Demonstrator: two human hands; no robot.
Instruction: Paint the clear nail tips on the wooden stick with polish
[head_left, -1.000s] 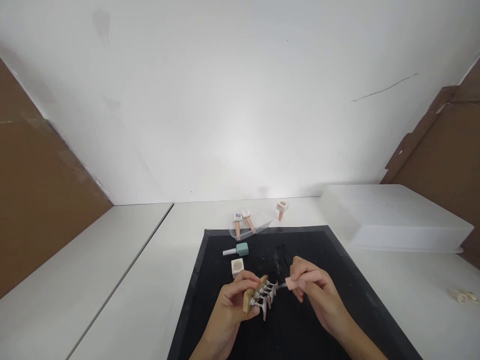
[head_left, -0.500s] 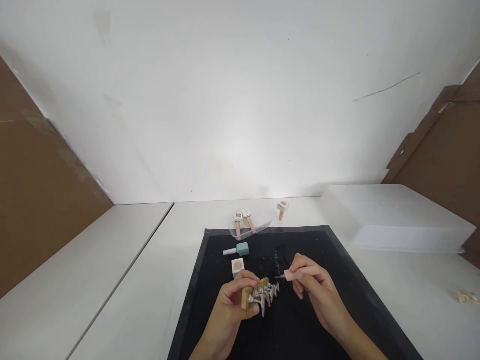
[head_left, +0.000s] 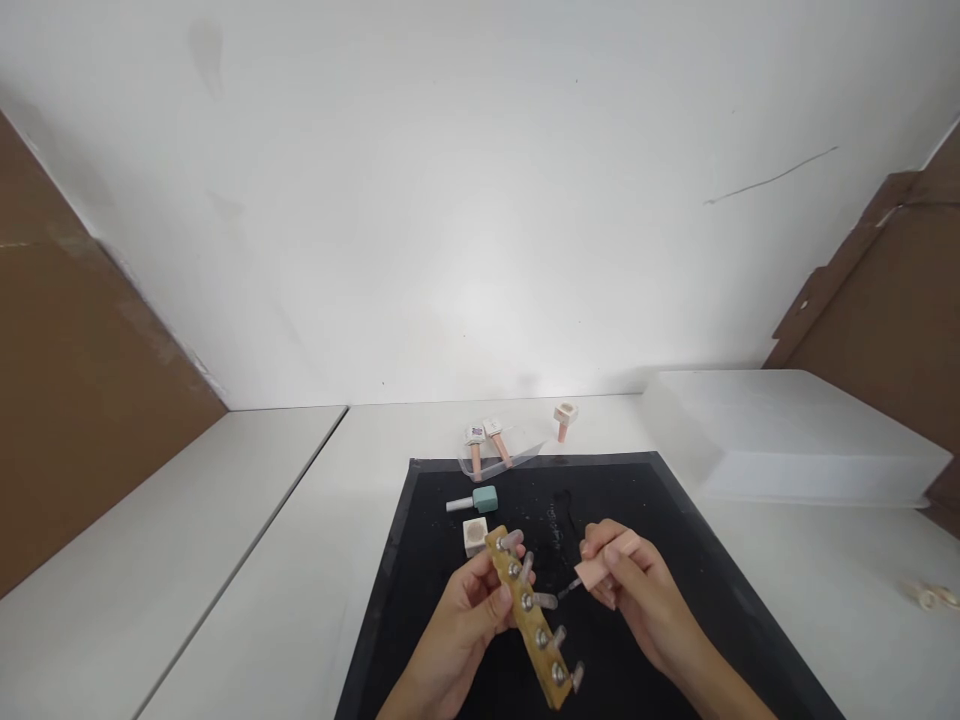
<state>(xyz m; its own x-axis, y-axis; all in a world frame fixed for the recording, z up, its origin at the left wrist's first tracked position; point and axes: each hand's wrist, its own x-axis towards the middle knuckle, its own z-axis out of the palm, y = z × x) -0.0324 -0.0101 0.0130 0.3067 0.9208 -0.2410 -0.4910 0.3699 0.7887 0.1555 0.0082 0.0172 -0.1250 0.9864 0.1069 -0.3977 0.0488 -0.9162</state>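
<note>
Yellow-brown strip (head_left: 537,642) with five pale tips (head_left: 546,601) on metal stands (head_left: 541,640): left hand (head_left: 466,622) clamped on it, tilted over black mat (head_left: 622,488), between its side edges. Right hand (head_left: 637,582) pinched on pink-handled brush (head_left: 594,571), bristles by middle tip, contact unclear. Green bottle (head_left: 485,499) near mat's far-left corner.

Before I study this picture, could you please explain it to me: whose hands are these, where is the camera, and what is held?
No machine here: these are one person's bare hands, seen by a camera worn on the head. The left hand holds a wooden strip with metal stands carrying pale tips. The right hand holds a pink handle with a thin brush near one tip. On the black mat lie a green bottle and a white block. Farther back are three pink-handled white items.
</note>
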